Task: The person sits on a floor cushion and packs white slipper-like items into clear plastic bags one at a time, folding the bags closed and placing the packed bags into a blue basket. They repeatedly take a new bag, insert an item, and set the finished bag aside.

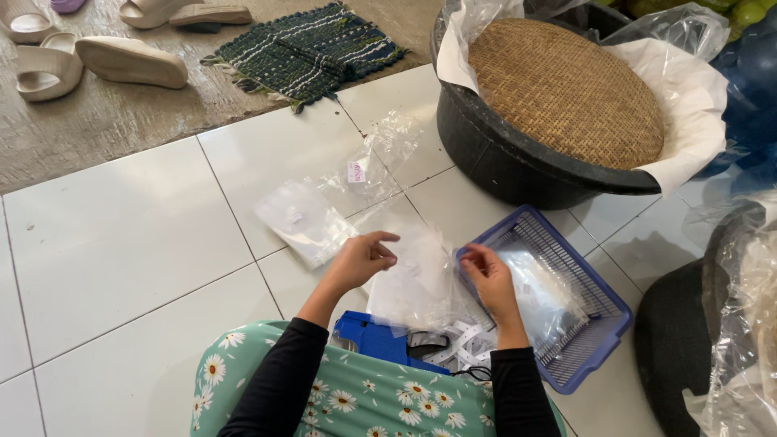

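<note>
A clear plastic bag [417, 279] is pinched between both hands just above the lap, over the white tiled floor [121, 235]. The left hand [360, 260] is closed on the bag's left edge, thumb and forefinger drawn together at its upper corner; the right hand [490, 279] is closed on the opposite edge, fingertips curled onto the plastic. Between the two grips the bag is held roughly upright and crumpled, its contents too faint to be made out. Directly beneath the grips, against the green daisy-print cloth [364, 400] over the lap, a blue label gun [380, 340] is seen lying, with a curling strip of white labels [461, 340] trailing just under the right hand. Just to the right of the right grip, a blue plastic basket [603, 320] is set on the tiles, and another clear bag [538, 295] is lying inside it, near the fingers. Beyond the left grip, a flat stack of clear bags [303, 220] is laid on the floor, and further out from it a looser clear bag with a small pink tag [372, 166] is spread. Well past both grips, a black tub [502, 154] lined with white plastic and capped with a woven lid [566, 89] is standing. A dark woven mat [307, 48] and pale sandals [89, 61] are seen far off on the bare concrete.
</note>
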Action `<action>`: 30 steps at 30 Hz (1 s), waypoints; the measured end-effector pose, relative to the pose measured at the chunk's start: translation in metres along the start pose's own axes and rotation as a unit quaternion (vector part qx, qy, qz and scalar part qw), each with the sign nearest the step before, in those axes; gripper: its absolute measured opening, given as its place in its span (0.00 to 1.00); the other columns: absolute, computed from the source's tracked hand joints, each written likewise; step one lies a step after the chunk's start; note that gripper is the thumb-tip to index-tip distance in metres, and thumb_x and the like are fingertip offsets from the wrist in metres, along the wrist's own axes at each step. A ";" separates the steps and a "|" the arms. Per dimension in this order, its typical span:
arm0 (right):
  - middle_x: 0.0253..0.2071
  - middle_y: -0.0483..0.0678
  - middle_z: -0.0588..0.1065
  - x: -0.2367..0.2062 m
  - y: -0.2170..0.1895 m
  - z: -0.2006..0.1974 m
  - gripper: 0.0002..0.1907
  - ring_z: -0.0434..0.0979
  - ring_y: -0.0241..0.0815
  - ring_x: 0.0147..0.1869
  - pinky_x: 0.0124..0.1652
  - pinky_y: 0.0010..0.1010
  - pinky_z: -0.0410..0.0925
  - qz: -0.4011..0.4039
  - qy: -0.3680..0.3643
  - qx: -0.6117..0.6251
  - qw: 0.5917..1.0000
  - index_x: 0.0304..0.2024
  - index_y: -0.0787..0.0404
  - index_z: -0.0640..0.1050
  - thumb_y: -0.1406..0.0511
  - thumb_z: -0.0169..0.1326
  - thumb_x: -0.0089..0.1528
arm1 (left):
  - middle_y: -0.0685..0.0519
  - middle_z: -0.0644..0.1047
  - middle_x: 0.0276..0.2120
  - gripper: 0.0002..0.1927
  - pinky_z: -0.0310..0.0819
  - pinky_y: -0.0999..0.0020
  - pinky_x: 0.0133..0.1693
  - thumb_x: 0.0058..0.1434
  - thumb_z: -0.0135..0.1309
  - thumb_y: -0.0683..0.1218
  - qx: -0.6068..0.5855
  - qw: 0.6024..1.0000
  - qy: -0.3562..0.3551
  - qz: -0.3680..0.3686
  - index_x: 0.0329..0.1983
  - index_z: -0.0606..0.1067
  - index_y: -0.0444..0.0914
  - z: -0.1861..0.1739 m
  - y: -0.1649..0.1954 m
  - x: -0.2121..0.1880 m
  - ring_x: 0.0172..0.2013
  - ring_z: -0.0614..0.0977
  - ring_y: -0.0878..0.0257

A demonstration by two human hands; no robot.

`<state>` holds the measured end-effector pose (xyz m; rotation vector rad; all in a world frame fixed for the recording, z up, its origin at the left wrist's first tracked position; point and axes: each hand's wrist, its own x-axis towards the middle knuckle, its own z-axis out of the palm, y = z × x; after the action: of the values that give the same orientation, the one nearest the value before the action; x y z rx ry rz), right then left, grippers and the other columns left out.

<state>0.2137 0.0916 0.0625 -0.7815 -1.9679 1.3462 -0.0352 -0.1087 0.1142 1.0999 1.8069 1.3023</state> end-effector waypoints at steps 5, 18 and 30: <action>0.32 0.43 0.80 0.000 0.020 0.022 0.10 0.75 0.32 0.30 0.29 0.25 0.67 0.158 -0.074 0.104 0.979 0.45 0.64 0.81 0.66 0.57 0.63 | 0.49 0.85 0.39 0.28 0.80 0.71 0.35 0.59 0.59 0.40 -0.164 0.978 0.127 -0.036 0.64 0.70 0.37 0.016 -0.016 0.012 0.36 0.86 0.66; 0.32 0.45 0.80 0.010 0.086 0.021 0.08 0.77 0.33 0.34 0.34 0.26 0.70 0.078 0.043 -0.026 0.996 0.41 0.65 0.81 0.67 0.59 0.63 | 0.38 0.60 0.70 0.50 0.70 0.56 0.59 0.60 0.60 0.41 -0.105 0.985 0.137 -0.027 0.77 0.41 0.40 0.070 -0.111 0.041 0.65 0.69 0.48; 0.64 0.63 0.65 -0.027 0.119 -0.137 0.55 0.68 0.55 0.66 0.57 0.45 0.68 0.390 0.438 -0.071 0.807 0.65 0.76 0.59 0.60 0.76 0.46 | 0.41 0.73 0.62 0.41 0.76 0.56 0.54 0.61 0.59 0.47 -0.058 0.987 0.125 -0.081 0.74 0.54 0.39 0.074 -0.100 0.035 0.59 0.77 0.51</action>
<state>0.3505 0.1867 -0.0145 -1.9988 -0.9970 0.9045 -0.0129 -0.0627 -0.0045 0.7369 1.9277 1.4780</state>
